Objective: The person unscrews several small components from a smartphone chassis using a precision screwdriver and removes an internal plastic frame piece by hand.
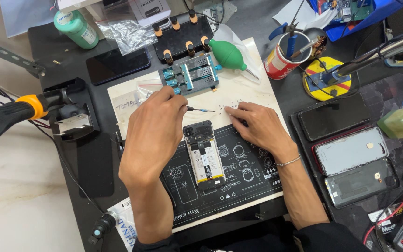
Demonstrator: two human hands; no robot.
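My left hand [157, 128] grips a thin screwdriver [200, 110] whose tip points right, toward several tiny screws [227, 105] on the pale part of the work mat. My right hand [255, 125] rests flat on the mat with a fingertip at those screws; a thin bracelet circles its wrist. Between the hands lies an opened phone [204, 154], back cover off, with battery and camera module exposed, on the black printed mat [248, 172].
A metal phone-holding jig [190, 77] and a green air blower [227, 54] sit behind the mat. A red tool cup [283, 60] stands at the right. Several phones [350, 151] lie on the right side. A hot-air handle [10, 116] is left, a green bottle [76, 29] behind.
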